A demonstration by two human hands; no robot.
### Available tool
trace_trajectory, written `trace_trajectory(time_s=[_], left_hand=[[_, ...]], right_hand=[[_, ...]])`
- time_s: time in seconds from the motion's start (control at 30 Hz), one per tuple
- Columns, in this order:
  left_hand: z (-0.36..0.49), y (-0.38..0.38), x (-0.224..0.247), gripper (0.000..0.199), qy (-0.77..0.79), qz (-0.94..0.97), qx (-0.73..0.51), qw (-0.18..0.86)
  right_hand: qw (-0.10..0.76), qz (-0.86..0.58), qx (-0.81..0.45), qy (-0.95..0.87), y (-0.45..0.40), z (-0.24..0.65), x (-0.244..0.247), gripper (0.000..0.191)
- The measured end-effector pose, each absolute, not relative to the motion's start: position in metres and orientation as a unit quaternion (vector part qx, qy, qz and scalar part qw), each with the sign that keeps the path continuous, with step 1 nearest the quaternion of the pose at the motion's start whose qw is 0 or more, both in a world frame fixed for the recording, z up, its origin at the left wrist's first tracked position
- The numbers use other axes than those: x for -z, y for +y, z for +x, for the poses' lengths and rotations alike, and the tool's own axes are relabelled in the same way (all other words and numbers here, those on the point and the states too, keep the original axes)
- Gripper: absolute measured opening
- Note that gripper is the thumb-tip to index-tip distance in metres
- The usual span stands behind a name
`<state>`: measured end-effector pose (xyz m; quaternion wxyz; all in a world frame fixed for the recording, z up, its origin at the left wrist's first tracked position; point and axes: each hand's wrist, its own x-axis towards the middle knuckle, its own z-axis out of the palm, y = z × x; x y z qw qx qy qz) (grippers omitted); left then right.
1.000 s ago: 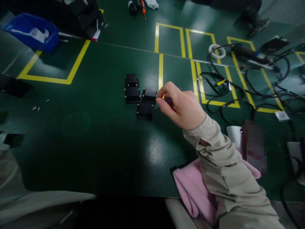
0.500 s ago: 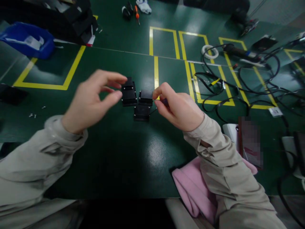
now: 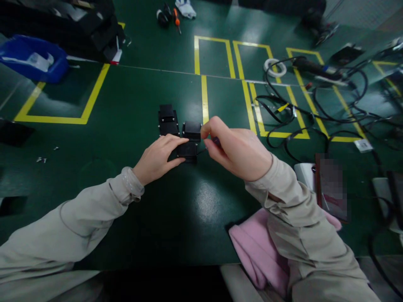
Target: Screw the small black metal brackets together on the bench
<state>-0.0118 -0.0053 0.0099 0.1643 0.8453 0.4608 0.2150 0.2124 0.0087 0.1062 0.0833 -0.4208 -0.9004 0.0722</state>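
Two hands (image 3: pixel 157 158) on unlabelled black blocks (image 3: pixel 188 149)

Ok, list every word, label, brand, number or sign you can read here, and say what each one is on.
None can be read.
White tag by the cables: print too small to read.
White label in the blue bin: blurred.
Black blocks by the left hand and right hand: no visible marking.
Yellow lines on the green table: plain outlines, no lettering.

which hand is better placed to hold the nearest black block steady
Left. The left hand already rests its fingers on the nearest black block, while the right hand pinches a small dark tool beside it.
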Motion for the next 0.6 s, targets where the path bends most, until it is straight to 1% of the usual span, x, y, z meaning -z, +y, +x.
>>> trace_trajectory(time_s=[0.17,0.33,0.5,0.6], left_hand=[[-0.0127,-0.0049,-0.0081,0.046,0.461,0.845,-0.217,0.162],[-0.0123,-0.0061,-0.0073,0.045,0.454,0.848,-0.226,0.157],[-0.0126,-0.0065,-0.0061,0.044,0.446,0.853,-0.231,0.145],[-0.0127,-0.0068,-0.0055,0.044,0.448,0.853,-0.227,0.143]], right_hand=[[0.061,-0.447,-0.036,-0.892,0.0081,0.2107,-0.1064,0.038],[0.085,-0.439,-0.043,-0.893,0.0091,0.2121,-0.1048,0.033],[0.091,-0.476,-0.018,-0.875,0.0121,0.2121,-0.1019,0.035],[0.094,-0.487,-0.029,-0.868,0.0124,0.2104,-0.1003,0.032]])
